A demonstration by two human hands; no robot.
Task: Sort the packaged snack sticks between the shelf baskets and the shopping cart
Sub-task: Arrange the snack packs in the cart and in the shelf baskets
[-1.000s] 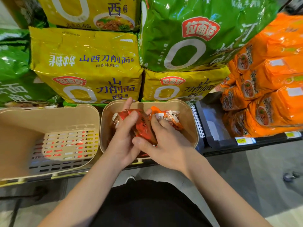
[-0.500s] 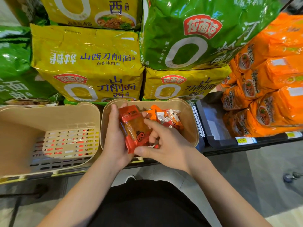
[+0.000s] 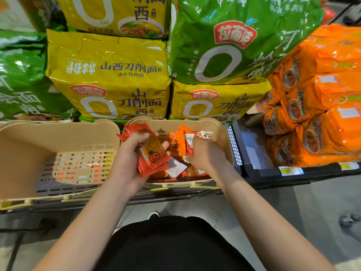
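We face a shop shelf [image 3: 273, 178] stacked with noodle bags [image 3: 109, 75]. Our left hand [image 3: 127, 163] grips red snack packets [image 3: 150, 151], long axis running eleven to five o'clock, over the right basket [image 3: 220, 130]; our right hand [image 3: 207, 153] pinches an orange packet [image 3: 176, 143].

Over the right basket [image 3: 220, 132], the left hand [image 3: 127, 163] grips red snack packets [image 3: 151, 153] (several, stacked); the right hand [image 3: 205, 153] pinches an orange packet [image 3: 176, 143] beside them.

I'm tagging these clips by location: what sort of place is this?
Most likely a supermarket aisle. Stacked noodle multipacks fill the shelf, yellow price tags sit on the shelf edge, and both hands, left hand and right hand, pick snack packets from a beige basket.
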